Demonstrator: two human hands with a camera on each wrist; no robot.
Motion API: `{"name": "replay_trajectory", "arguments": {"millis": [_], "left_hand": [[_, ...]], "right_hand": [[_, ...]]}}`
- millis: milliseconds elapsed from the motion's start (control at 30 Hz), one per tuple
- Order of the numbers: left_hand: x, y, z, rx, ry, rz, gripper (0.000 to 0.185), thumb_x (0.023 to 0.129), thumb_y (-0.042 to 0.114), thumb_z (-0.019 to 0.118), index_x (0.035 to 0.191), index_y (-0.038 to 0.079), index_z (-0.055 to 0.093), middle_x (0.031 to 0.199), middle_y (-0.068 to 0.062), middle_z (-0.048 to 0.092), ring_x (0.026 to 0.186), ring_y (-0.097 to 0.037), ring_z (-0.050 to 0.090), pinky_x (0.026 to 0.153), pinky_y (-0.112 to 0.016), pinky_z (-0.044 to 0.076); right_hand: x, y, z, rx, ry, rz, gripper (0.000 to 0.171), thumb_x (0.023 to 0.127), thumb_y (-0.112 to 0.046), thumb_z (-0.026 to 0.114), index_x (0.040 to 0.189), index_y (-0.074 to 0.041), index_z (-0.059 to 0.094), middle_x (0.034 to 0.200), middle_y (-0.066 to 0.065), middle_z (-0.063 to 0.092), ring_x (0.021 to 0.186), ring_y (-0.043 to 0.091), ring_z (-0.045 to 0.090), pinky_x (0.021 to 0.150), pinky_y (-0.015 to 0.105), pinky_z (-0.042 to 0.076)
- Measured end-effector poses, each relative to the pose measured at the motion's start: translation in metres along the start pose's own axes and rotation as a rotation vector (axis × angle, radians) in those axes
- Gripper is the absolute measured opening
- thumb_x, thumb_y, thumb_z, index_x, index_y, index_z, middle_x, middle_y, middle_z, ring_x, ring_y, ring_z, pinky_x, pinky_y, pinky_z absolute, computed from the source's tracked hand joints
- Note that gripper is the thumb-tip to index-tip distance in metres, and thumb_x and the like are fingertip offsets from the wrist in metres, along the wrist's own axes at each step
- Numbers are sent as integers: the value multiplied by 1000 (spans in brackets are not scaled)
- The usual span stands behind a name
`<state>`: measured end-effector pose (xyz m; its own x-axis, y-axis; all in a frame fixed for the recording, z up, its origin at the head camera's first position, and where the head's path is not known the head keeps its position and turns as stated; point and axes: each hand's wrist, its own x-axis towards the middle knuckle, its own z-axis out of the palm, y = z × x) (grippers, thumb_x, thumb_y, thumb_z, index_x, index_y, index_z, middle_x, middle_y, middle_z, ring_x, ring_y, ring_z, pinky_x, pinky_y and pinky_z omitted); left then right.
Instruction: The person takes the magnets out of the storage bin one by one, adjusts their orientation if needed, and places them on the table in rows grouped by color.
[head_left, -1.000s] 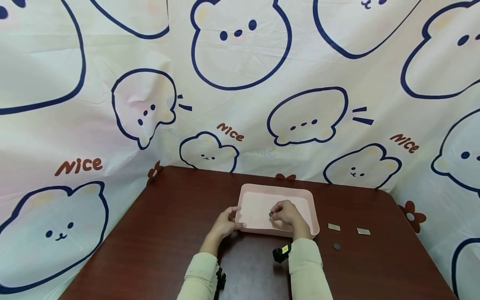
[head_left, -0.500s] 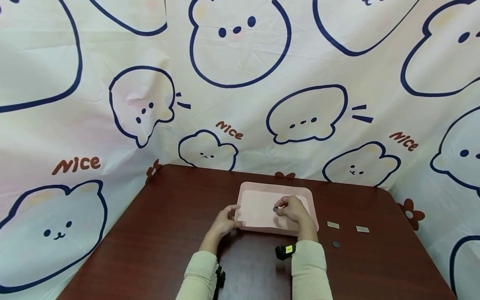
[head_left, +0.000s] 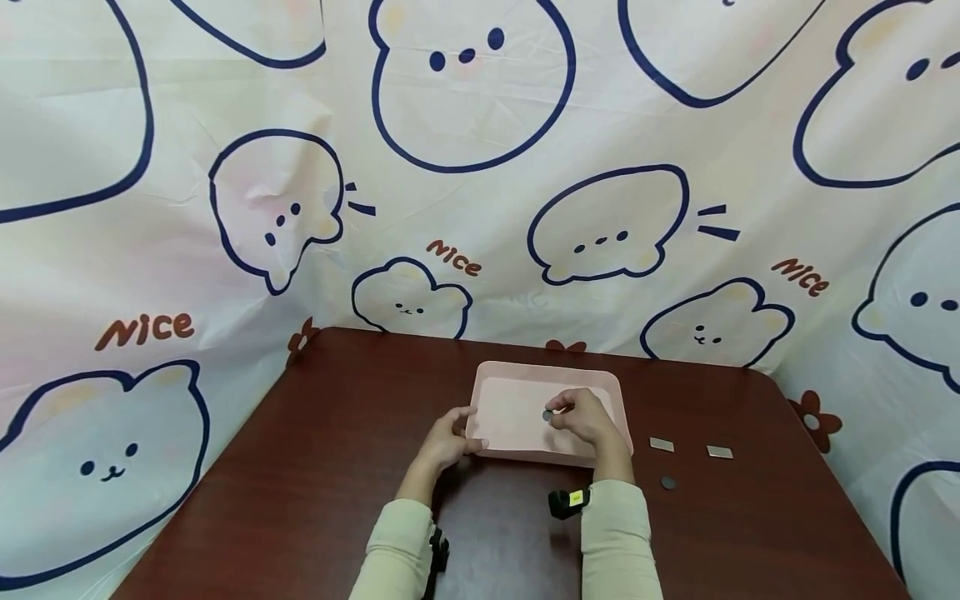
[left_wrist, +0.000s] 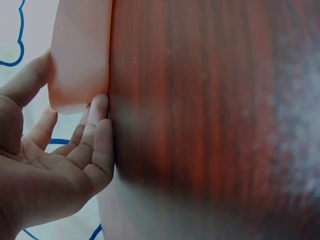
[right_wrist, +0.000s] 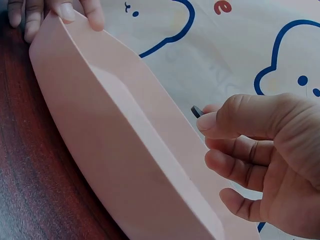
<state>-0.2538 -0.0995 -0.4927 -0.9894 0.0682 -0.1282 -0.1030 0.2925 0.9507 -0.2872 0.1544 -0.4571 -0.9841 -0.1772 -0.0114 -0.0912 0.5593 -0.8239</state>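
Note:
A shallow pink tray (head_left: 510, 410) sits on the dark brown table. At its left end my left hand (head_left: 442, 442) grips the wall; in the left wrist view the thumb and fingers lie around the tray's corner (left_wrist: 80, 65). Over the tray's right half, my right hand (head_left: 588, 418) pinches a small dark grey round disc (head_left: 547, 415) between thumb and index finger. In the right wrist view the disc (right_wrist: 197, 111) shows edge-on at the fingertips, above the tray rim, with the other fingers loosely curled.
To the right of the tray, two small silvery rectangular pieces, a left one (head_left: 662, 445) and a right one (head_left: 720, 452), lie on the table (head_left: 345, 467). A second dark disc (head_left: 668, 482) lies nearer. A printed cloth (head_left: 480, 208) hangs behind the table.
My right hand, holding the disc, has shifted slightly right and away over the tray, turning the disc's face more into view. The left hand stays on the tray. The head view has shifted a little.

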Motion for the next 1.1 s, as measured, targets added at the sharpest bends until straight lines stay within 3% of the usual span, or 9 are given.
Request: {"name": "replay_trajectory", "arguments": {"millis": [267,633,1100], "left_hand": [[-2,1,1,21,23,-10,65,69,5,80,129,9,54,99,-17,56,83,-25,51,62,-32,44],[-1,3,1,-17,23,-27,67,70,2,80,130,8,52,82,-10,51,53,-14,44,47,-26,38],[-1,5,2,-2,34,-53,66,69,4,81,129,9,54,89,-13,53,57,-16,45,52,-30,43]], "right_hand": [[-9,3,-4,-42,22,-9,13,75,1,70,87,-3,70,82,2,62,71,18,53,65,32,44],[-23,7,-16,-19,35,24,16,75,2,69,91,-2,70,83,5,59,71,19,53,61,32,44],[-37,15,-29,-40,63,34,16,77,0,69,93,-2,70,91,8,58,79,23,51,63,31,45]]}}
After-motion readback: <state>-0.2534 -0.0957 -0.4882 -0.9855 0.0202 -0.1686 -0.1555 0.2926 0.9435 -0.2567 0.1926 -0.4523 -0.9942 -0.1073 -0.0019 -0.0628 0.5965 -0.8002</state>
